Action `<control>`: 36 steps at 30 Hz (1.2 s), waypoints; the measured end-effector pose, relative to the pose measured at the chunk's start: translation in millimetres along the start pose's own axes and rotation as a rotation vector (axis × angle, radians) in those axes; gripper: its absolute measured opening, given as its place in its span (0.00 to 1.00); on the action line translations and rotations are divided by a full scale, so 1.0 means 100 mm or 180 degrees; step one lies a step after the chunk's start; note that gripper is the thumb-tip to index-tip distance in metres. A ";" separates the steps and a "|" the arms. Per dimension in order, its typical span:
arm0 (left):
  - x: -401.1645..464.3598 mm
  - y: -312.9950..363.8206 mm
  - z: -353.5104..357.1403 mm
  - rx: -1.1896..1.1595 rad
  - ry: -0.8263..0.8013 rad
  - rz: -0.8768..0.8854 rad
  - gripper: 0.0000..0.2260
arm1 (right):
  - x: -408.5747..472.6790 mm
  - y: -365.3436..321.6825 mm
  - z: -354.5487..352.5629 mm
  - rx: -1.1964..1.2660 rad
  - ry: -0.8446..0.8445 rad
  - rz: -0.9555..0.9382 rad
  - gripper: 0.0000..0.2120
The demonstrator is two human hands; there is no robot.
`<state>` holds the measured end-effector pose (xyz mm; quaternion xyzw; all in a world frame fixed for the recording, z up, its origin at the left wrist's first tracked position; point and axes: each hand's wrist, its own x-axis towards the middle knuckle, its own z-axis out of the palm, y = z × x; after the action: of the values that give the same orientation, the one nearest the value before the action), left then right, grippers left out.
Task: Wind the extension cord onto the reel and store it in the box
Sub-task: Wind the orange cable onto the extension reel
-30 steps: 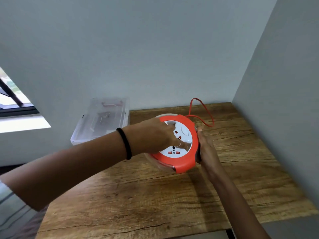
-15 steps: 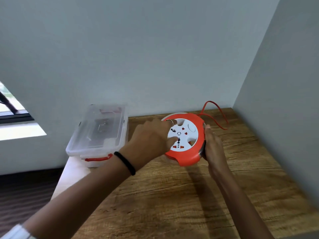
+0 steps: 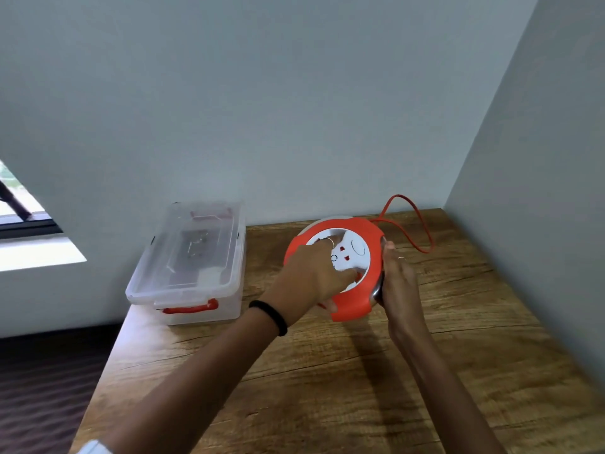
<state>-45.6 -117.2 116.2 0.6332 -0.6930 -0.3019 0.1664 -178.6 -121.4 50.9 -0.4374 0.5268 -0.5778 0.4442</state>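
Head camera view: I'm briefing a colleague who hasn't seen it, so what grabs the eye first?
The orange cord reel with its white socket face, held at the middle of the wooden table: the left hand on its face, the right hand gripping its right edge. A loose orange cord loops behind it, and a lidded clear box sits left.

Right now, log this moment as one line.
phase: winding | left hand: fingers in reel hub | right hand: gripping reel rim | cord: loop still out | box: lid on
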 end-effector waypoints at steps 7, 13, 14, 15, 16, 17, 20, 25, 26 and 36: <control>0.03 -0.05 0.12 -0.0747 0.0420 -0.0070 0.27 | 0.01 -0.03 0.06 -0.0407 0.0012 -0.0418 0.19; 0.07 -0.07 0.14 -0.0371 0.0549 0.0143 0.31 | 0.06 -0.06 0.06 -0.0841 0.0252 -0.0554 0.22; 0.07 -0.06 0.12 -0.0149 0.0525 0.0262 0.30 | 0.08 -0.08 0.05 -0.0809 0.0240 -0.0532 0.23; 0.07 -0.06 0.09 0.0056 0.0458 0.0392 0.30 | 0.10 -0.10 0.04 -0.0757 0.0191 -0.0482 0.24; 0.07 -0.07 0.05 0.0223 0.0358 0.0514 0.29 | 0.12 -0.11 0.02 -0.0691 0.0107 -0.0412 0.25; 0.07 -0.09 0.02 0.0382 0.0250 0.0641 0.29 | 0.15 -0.11 -0.01 -0.0639 0.0016 -0.0333 0.25; 0.11 -0.18 -0.07 0.0884 -0.0027 0.0919 0.28 | 0.22 -0.07 -0.04 -0.0642 -0.0194 -0.0083 0.27; 0.16 -0.28 -0.22 0.1830 -0.0292 0.1297 0.26 | 0.23 -0.08 -0.02 -0.0386 -0.0454 0.0092 0.28; 0.17 -0.29 -0.27 0.2034 -0.0337 0.1380 0.26 | 0.22 -0.08 -0.01 -0.0318 -0.0519 0.0152 0.27; 0.27 -0.33 -0.52 0.2554 -0.0463 0.1710 0.29 | 0.22 -0.05 0.12 -0.0152 -0.0315 0.0135 0.22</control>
<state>8.1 -154.7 130.9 0.4233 -0.9034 -0.0009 -0.0677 -172.2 -145.3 57.4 -0.4646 0.5270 -0.5332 0.4713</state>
